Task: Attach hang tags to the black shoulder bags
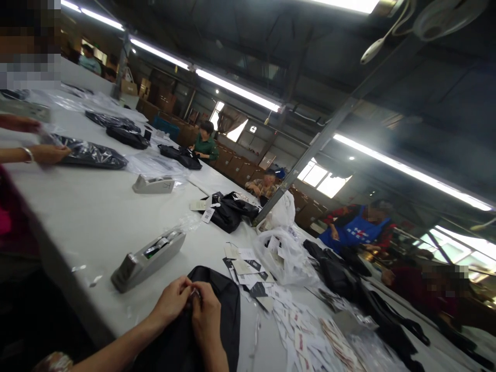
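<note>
A black bag (228, 325) of smooth fabric lies at the table's near edge, right below me. Over it, my left hand (172, 302) and my right hand (207, 315) meet with fingertips pinched together. Something small and shiny (195, 293) shows between the fingers; its kind cannot be made out. Both hands are closed, and the fingers hide most of what they grip. Just beyond my left hand stands a grey tape dispenser (149, 258). Paper tags (248, 268) lie scattered to the right of the bag.
Farther up the white table (96, 206) are a second tape dispenser (153, 184) and black bags (228, 212) with tags. A white plastic bag (284, 258) sits near a slanting metal post (294, 173). At left, a co-worker's hands (48, 154) hold a plastic-wrapped black item (91, 153). Other people work across the table.
</note>
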The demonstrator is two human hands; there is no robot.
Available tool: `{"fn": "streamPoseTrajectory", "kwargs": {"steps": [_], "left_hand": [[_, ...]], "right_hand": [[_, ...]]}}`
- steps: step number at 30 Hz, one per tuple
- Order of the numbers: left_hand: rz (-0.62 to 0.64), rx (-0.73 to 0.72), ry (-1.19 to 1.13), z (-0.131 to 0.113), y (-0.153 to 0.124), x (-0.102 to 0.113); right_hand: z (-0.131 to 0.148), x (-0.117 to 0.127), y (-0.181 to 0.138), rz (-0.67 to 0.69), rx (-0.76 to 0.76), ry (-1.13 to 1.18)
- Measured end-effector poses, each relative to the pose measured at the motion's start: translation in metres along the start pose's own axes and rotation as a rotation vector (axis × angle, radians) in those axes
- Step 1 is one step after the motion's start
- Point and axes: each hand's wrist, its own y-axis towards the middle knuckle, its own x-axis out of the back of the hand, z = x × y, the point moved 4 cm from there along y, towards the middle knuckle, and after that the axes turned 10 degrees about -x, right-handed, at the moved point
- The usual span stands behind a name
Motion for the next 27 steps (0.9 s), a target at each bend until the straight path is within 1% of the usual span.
{"fn": "streamPoseTrajectory", "kwargs": {"steps": [3,6,9,11,13,16,18,21,23,27], "left_hand": [[-0.042,-0.034,0.072,0.001,0.001,-0.002],[-0.092,-0.085,0.16,-0.005,0.004,0.001],[-0.138,-0.115,0.23,-0.01,0.007,0.004],[-0.165,-0.11,0.226,-0.011,0.007,0.004],[-0.191,-0.11,0.201,-0.009,0.005,0.002],[-0.192,-0.147,0.221,-0.005,0.0,-0.001],[-0.189,-0.152,0.253,-0.001,-0.003,-0.001],[-0.216,-0.099,0.262,0.008,-0.003,0.003],[-0.221,-0.027,0.209,0.017,0.001,0.005],[-0.202,0.223,0.013,0.041,0.012,0.008]], "right_hand": [[0.0,0.008,0.006,0.121,0.015,-0.063],[0.0,0.02,0.008,0.227,0.072,-0.126],[0.002,0.032,0.007,0.3,0.117,-0.163],[0.004,0.038,0.006,0.314,0.132,-0.169],[0.005,0.038,0.004,0.313,0.14,-0.177],[0.0,0.029,-0.003,0.283,0.122,-0.226],[-0.006,0.022,-0.008,0.235,0.097,-0.27],[-0.013,0.015,-0.016,0.167,0.075,-0.295],[-0.015,0.013,-0.019,0.154,0.073,-0.268],[-0.02,0.009,-0.022,0.154,0.076,-0.184]]}}
